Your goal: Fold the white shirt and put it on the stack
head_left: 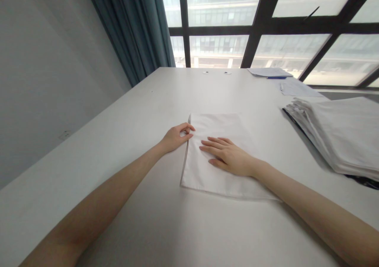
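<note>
A folded white cloth [220,127] lies flat on the white table [133,140] in front of me. My left hand [175,137] sits at the cloth's left edge, its fingers curled and pinching that edge. My right hand [227,156] rests palm down on the middle of the cloth, fingers stretched out and pointing left.
A stack of folded white cloths [340,135] lies at the right of the table. Papers [291,86] and a blue pen [276,77] lie at the far right, near the window. A grey wall and a dark curtain [133,30] stand to the left.
</note>
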Motion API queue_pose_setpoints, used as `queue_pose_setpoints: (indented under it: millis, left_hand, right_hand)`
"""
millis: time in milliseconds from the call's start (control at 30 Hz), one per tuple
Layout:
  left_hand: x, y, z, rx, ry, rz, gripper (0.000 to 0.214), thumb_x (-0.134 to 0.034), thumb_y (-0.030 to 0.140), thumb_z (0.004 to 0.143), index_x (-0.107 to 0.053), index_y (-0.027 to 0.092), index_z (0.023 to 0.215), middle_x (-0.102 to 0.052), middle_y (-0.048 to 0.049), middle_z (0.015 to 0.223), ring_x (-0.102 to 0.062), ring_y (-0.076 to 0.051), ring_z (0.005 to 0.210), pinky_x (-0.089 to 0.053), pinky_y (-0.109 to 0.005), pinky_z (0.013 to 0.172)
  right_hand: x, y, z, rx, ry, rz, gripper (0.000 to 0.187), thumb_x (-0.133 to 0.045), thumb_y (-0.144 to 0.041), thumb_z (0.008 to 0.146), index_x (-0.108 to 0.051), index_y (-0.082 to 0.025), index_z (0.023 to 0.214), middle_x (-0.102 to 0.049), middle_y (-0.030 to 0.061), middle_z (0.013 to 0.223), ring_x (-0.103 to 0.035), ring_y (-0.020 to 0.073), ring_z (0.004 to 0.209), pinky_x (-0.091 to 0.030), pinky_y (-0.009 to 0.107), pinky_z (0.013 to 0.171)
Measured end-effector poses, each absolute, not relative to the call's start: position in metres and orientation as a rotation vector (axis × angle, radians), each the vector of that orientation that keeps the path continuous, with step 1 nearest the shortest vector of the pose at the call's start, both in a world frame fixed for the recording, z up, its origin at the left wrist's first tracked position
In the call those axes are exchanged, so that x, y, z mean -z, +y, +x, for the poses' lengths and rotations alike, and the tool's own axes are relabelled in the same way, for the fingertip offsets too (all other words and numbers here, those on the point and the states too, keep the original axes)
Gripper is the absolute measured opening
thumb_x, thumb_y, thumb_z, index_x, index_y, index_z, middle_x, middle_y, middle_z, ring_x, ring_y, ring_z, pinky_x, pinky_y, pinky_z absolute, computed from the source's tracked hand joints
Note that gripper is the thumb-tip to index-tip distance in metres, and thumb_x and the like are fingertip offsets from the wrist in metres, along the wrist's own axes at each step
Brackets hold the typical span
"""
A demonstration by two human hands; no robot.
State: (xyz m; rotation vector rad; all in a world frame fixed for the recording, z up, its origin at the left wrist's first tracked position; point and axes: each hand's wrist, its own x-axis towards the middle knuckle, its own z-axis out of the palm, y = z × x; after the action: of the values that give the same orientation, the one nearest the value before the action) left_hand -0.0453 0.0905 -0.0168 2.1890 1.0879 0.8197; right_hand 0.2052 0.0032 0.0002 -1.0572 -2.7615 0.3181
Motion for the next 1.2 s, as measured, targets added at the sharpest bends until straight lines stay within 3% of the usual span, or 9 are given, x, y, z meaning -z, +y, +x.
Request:
queue_pose_setpoints:
  millis: [233, 433, 667, 800, 1067, 1200]
  left_hand:
    - [0.013, 0.088, -0.043, -0.748, 1.030, 2.346, 0.021, -0.060, 0.036, 0.082, -0.069, 0.021, 0.095, -0.068, -0.0022, 0.086, -0.062, -0.021, 0.086, -0.046, -0.035, 0.089]
    - [0.015, 0.092, -0.043, -0.729, 1.025, 2.336, 0.023, -0.063, 0.037, 0.080, -0.070, 0.021, 0.096, -0.067, -0.0011, 0.082, -0.062, -0.020, 0.082, -0.046, -0.033, 0.087]
    - [0.015, 0.092, -0.044, -0.705, 1.063, 2.284, 0.025, -0.060, 0.035, 0.080, -0.070, 0.020, 0.098, -0.066, -0.0001, 0.081, -0.062, -0.019, 0.082, -0.046, -0.030, 0.082]
    - [0.014, 0.091, -0.044, -0.703, 1.075, 2.272, 0.025, -0.060, 0.034, 0.080, -0.070, 0.020, 0.098, -0.066, -0.0001, 0.082, -0.062, -0.019, 0.082, -0.046, -0.030, 0.082]
    - [0.016, 0.092, -0.041, -0.710, 1.024, 2.437, 0.023, -0.056, 0.023, 0.082, -0.068, 0.021, 0.102, -0.068, -0.0021, 0.085, -0.061, -0.020, 0.084, -0.044, -0.035, 0.090]
    - [0.019, 0.088, -0.041, -0.726, 1.129, 2.580, 0.030, -0.055, 0.022, 0.085, -0.065, 0.019, 0.113, -0.063, -0.0061, 0.094, -0.057, -0.023, 0.094, -0.044, -0.039, 0.093]
  right_hand:
    - [-0.007, 0.011, 0.217, -0.323, -2.863, -1.051, 0.052, -0.038, -0.046, 0.101, -0.037, -0.031, 0.150, -0.031, 0.0034, 0.158, -0.024, 0.0276, 0.146, -0.024, 0.052, 0.115]
    - [-0.009, -0.014, 0.197, -0.113, -2.818, -1.149, 0.045, -0.035, -0.026, 0.101, -0.047, -0.019, 0.144, -0.044, 0.0111, 0.151, -0.037, 0.0285, 0.140, -0.029, 0.052, 0.113]
    - [-0.002, -0.019, 0.191, -0.185, -2.822, -0.999, 0.050, -0.035, -0.030, 0.100, -0.040, -0.013, 0.147, -0.038, 0.0135, 0.154, -0.033, 0.0257, 0.142, -0.022, 0.052, 0.116]
    - [-0.003, -0.019, 0.193, -0.239, -2.849, -0.937, 0.053, -0.039, -0.033, 0.099, -0.038, -0.018, 0.150, -0.034, 0.0132, 0.156, -0.030, 0.0271, 0.144, -0.021, 0.055, 0.116]
    - [-0.010, -0.029, 0.186, -0.130, -2.886, -0.956, 0.048, -0.038, -0.038, 0.100, -0.047, -0.024, 0.145, -0.033, 0.0145, 0.156, -0.030, 0.0334, 0.143, -0.022, 0.057, 0.113]
    - [-0.012, -0.030, 0.183, -0.224, -2.918, -0.850, 0.045, -0.037, -0.036, 0.101, -0.047, -0.027, 0.144, -0.035, 0.0068, 0.156, -0.029, 0.0308, 0.143, -0.020, 0.056, 0.115]
